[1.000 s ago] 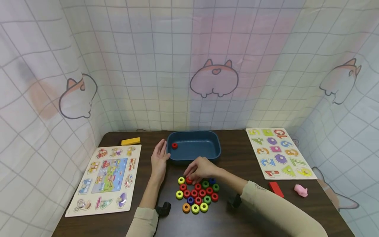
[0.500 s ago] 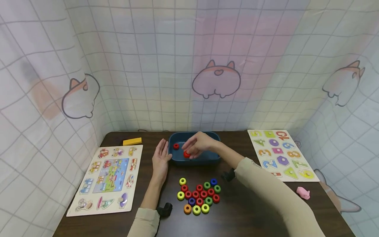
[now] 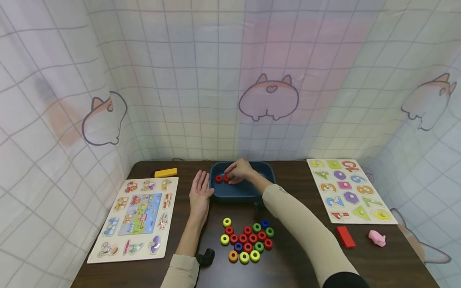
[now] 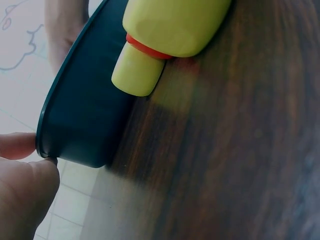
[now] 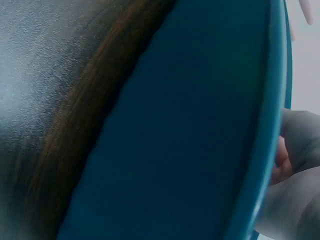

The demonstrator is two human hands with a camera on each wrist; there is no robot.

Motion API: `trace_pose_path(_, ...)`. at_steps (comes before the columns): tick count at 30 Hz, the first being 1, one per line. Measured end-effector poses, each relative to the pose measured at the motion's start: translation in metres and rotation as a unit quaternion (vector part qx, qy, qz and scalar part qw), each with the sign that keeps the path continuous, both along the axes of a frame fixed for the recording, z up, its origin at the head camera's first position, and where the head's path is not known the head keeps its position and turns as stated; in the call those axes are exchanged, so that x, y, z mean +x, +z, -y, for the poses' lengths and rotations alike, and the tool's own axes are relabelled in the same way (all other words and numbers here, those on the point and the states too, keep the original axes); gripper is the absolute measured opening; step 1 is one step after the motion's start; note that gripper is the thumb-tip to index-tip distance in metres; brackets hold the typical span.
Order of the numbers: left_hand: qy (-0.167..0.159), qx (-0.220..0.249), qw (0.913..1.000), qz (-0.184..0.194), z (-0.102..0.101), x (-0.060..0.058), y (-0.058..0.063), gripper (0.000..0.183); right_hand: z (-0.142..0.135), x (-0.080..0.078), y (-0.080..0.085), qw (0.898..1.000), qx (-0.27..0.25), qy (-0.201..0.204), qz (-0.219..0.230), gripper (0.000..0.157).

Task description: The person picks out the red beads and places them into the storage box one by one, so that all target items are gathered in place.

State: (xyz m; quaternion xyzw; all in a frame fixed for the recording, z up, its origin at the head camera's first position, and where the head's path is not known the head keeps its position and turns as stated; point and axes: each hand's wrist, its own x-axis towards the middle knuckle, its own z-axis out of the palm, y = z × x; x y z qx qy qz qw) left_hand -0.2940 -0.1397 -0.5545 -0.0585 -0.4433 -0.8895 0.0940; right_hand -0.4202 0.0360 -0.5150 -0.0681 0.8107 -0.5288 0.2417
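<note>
A dark blue tray (image 3: pixel 237 194) stands at the back middle of the table, with a red ring (image 3: pixel 218 179) at its left end. My right hand (image 3: pixel 242 170) reaches into the tray and pinches a second red ring (image 3: pixel 226 178) beside the first. In the right wrist view, that hand (image 5: pixel 295 165) is partly hidden behind the tray's rim (image 5: pixel 272 120). My left hand (image 3: pixel 199 196) rests with straight fingers against the tray's left side. Its thumb (image 4: pixel 30 185) is at the rim in the left wrist view. Several loose rings (image 3: pixel 243 239) in red, yellow, green, blue and orange lie in front.
At the left lies a picture puzzle board (image 3: pixel 133 220), with a yellow block (image 3: pixel 165 173) behind it. A number puzzle board (image 3: pixel 351 191) is on the right. A red block (image 3: pixel 345 237) and a pink toy pig (image 3: pixel 377 238) lie in front of it.
My right hand has carried a red ring from the loose group up into the tray and lowered it beside the other red ring. The left hand stays at the tray's side.
</note>
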Motion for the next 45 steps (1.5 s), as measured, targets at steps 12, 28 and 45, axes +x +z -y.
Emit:
trace_pose_path(12,-0.006,0.013,0.9998,0.016,-0.002,-0.002,0.001,0.074,-0.030,0.035,0.041,0.994,0.014,0.086,-0.069,0.034)
trace_pose_path(28,0.008,0.003,0.9996,0.026,0.000,-0.008,-0.004,0.072,-0.041,0.137,0.033,0.964,-0.003,0.256,-0.073,0.018)
trace_pose_path(45,0.013,-0.015,0.9993,0.033,0.000,-0.007,-0.009,0.071,-0.022,0.152,-0.002,0.936,0.062,0.318,-0.137,0.019)
